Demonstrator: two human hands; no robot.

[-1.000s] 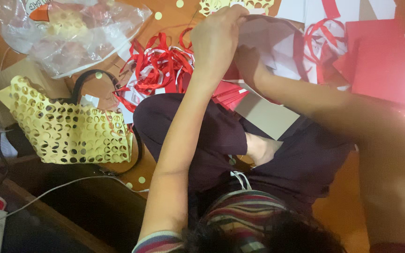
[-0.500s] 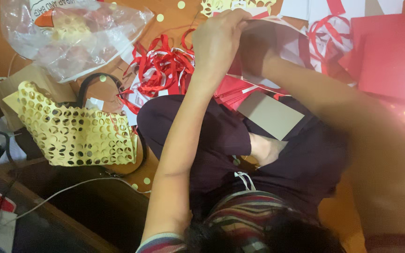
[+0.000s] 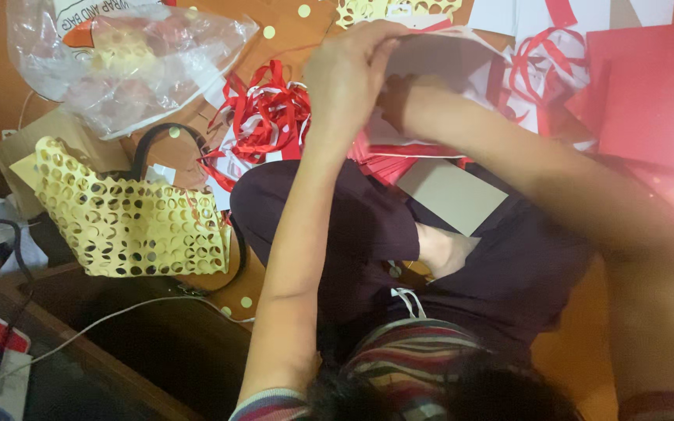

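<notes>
Left hand (image 3: 349, 74) is closed over the top edge of a white paper bag (image 3: 438, 66) held above the lap; right hand (image 3: 401, 90) is inside its mouth, grip not visible. Hold the edge firmly to avoid creasing the paper. The orange floor (image 3: 579, 355) carries red ribbons (image 3: 263, 117), a punched yellow sheet (image 3: 130, 214) and a plastic bag (image 3: 130, 62)
</notes>
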